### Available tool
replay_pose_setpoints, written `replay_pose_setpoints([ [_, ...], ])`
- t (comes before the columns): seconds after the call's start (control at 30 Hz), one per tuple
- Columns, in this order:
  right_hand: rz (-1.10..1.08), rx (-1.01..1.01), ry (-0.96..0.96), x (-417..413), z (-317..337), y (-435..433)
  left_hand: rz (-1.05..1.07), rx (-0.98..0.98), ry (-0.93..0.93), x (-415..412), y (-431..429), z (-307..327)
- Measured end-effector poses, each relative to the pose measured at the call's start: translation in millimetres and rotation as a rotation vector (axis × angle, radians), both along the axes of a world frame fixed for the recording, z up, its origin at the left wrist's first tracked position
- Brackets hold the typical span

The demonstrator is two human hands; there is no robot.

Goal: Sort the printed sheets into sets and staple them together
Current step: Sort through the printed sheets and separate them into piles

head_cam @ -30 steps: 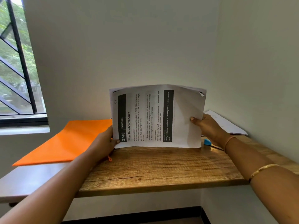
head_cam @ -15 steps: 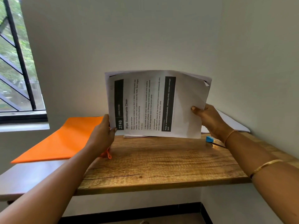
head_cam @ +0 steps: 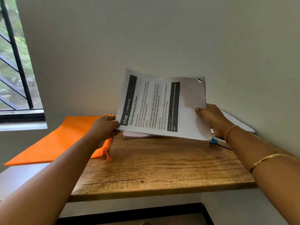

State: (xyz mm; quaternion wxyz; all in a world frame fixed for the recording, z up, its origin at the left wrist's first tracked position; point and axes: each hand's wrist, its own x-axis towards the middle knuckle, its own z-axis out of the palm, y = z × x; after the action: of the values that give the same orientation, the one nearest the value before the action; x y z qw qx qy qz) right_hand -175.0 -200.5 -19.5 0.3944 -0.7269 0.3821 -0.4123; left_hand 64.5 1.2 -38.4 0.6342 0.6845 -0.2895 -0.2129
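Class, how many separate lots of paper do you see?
3: a stack held by left hand and right hand; a pile on the desk beneath; sheets by the right wall. Others may be hidden.

Free to you: front of wooden desk (head_cam: 162, 168), bare wood through to its right edge.
Obstacles: orange zip folder (head_cam: 61, 140), left; paper stack (head_cam: 136, 135), rear, under raised printed sheets (head_cam: 162, 108); blue object (head_cam: 214, 141), right, part hidden; walls close behind and right.
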Motion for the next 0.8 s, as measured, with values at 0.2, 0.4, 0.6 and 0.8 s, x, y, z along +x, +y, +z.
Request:
replay_pose_setpoints([
  [0.2,-0.082,0.118,0.128,11,1,-21,-0.056,0.084,0.291,14,-12,12],
  [0.4,-0.083,0.035,0.206,32,-10,-38,-0.081,0.108,0.280,27,-25,0],
  [0.6,-0.053,-0.037,0.266,52,-19,-52,-0.004,0.115,0.237,31,-35,-12],
  [0.8,-0.015,-0.038,0.387,48,-15,-51,0.035,0.145,0.191,30,-36,-15],
])
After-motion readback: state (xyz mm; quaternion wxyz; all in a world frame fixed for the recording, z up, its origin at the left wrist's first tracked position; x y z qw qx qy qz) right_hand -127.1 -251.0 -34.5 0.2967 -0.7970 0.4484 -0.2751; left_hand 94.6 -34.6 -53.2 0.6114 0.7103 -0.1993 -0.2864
